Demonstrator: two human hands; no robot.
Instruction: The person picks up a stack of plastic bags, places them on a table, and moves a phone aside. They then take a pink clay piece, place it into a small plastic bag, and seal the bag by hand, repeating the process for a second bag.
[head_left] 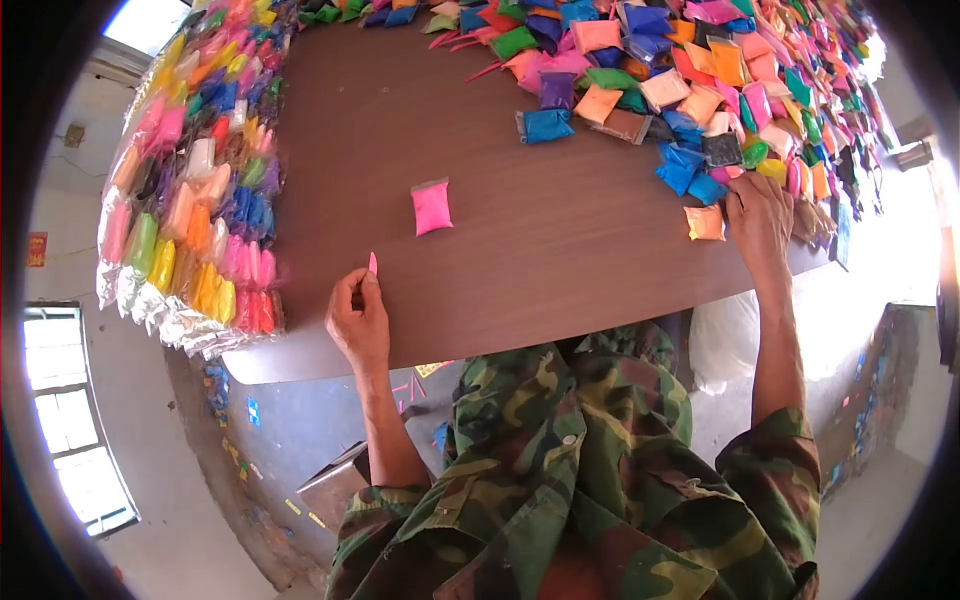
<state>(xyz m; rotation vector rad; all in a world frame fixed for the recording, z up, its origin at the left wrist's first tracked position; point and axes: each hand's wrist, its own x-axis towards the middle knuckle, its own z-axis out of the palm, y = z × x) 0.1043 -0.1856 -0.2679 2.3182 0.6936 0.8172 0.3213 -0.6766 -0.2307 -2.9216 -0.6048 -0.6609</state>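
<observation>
Over the table's front part, my left hand pinches a small pink piece that sticks up from its fingertips. Beyond it, a pink packet lies by itself on the brown table. My right hand reaches to the edge of the packet pile at the right, its fingers bent down at a small pink packet; the fingertips are partly hidden. Just left of that hand lies an orange packet, with blue packets a little farther back.
A large heap of colourful packets covers the back right of the table. Stacked bundles of coloured packets line its left side. Below the table's front edge are a cardboard box and a white bag.
</observation>
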